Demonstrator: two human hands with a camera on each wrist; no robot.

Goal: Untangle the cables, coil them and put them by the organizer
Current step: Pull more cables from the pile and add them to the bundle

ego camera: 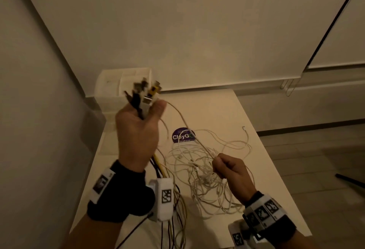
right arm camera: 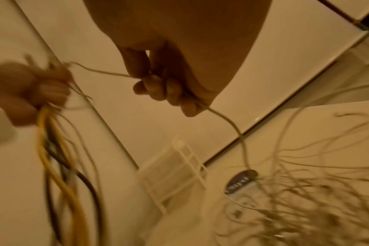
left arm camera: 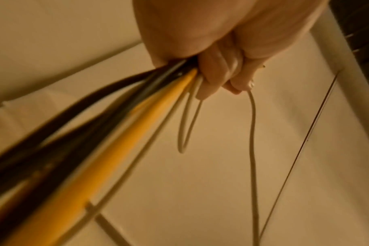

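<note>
My left hand (ego camera: 138, 128) is raised above the table and grips a bundle of cables (ego camera: 144, 94) by their plug ends: black, yellow (left arm camera: 124, 133) and white ones that hang down past my wrist. One thin white cable (ego camera: 183, 124) runs taut from that fist to my right hand (ego camera: 229, 166), whose curled fingers (right arm camera: 158, 88) grip it. Under the right hand a tangle of white cables (ego camera: 209, 175) lies on the white table (ego camera: 217, 106). A white organizer (ego camera: 122, 83) stands at the table's far left corner.
A round purple sticker (ego camera: 182, 136) marks the table's middle. A wall runs close along the left, another behind the table. The table's right edge drops to the floor, where a dark rod (ego camera: 349, 179) lies.
</note>
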